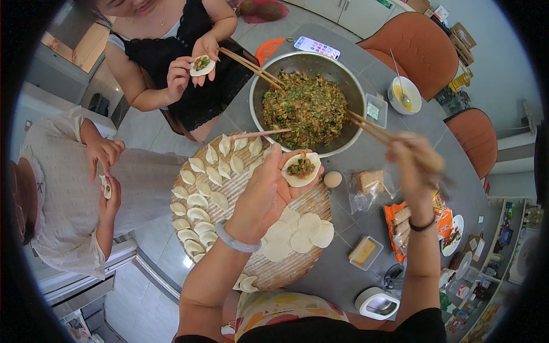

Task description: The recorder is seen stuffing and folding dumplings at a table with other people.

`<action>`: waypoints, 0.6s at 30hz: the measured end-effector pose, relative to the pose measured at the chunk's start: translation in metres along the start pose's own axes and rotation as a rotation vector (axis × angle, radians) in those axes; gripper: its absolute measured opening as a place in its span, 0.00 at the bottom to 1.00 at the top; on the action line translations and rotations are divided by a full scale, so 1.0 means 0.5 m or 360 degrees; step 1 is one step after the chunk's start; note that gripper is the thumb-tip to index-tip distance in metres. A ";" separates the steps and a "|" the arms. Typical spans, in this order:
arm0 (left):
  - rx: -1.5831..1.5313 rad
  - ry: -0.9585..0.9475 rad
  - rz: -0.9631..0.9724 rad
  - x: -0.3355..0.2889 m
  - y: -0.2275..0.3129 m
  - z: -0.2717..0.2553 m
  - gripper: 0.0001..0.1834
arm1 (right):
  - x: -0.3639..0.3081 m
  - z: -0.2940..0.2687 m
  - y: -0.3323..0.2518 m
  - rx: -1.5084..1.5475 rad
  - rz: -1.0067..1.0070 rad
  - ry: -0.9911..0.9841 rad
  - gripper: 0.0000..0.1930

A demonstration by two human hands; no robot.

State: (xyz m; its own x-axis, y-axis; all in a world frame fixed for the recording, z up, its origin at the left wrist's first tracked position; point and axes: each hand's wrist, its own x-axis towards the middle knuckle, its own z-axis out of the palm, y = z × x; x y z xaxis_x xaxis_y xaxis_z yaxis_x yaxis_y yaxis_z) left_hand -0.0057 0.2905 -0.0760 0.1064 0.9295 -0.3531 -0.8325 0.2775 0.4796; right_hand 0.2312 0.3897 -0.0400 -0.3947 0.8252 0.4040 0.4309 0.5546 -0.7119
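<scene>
My left hand [271,188] is palm up over the round board, fingers bent around the edge of a dumpling wrapper [293,177]. A small heap of green-flecked filling [301,167] sits at the wrapper's middle. My right hand [413,157] is to the right of the big metal bowl [257,117], smeared by motion but closed around a pair of wooden chopsticks [372,128]. Their tips reach over the bowl's right rim to the chopped filling [306,106]. Under my left forearm, the woven board [294,268] bears several folded dumplings [198,214] and several flat wrappers [300,240].
Across the table, one person [197,63] holds a filled wrapper; another at the left [106,154] pinches a dumpling. More chopsticks [251,67] lean in the bowl. An egg [331,179], bagged food [370,184], an orange packet [396,223], a white bowl [416,103] and a phone [316,48] lie around.
</scene>
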 end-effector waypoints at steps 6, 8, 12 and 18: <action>0.0006 0.0090 0.0080 0.000 -0.006 0.010 0.30 | -0.024 -0.093 -0.050 0.1325 0.0495 0.0244 0.09; 0.0022 0.0076 0.0100 0.003 -0.012 0.018 0.30 | -0.041 -0.078 -0.059 0.1487 0.0596 0.0227 0.10; 0.0070 0.0104 0.0164 -0.001 -0.016 0.041 0.29 | -0.054 -0.063 -0.076 0.1421 0.0703 0.0351 0.10; 0.0113 0.0100 0.0270 -0.008 -0.025 0.055 0.27 | -0.062 -0.039 -0.095 0.1294 0.0767 0.0454 0.10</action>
State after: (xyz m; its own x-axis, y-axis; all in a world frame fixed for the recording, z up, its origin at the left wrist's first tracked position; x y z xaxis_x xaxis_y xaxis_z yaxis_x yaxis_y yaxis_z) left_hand 0.0194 0.2898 -0.0583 -0.0683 0.9480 -0.3108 -0.7947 0.1367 0.5914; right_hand 0.2390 0.3398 -0.0076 -0.0670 0.9976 0.0143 -0.2366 -0.0019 -0.9716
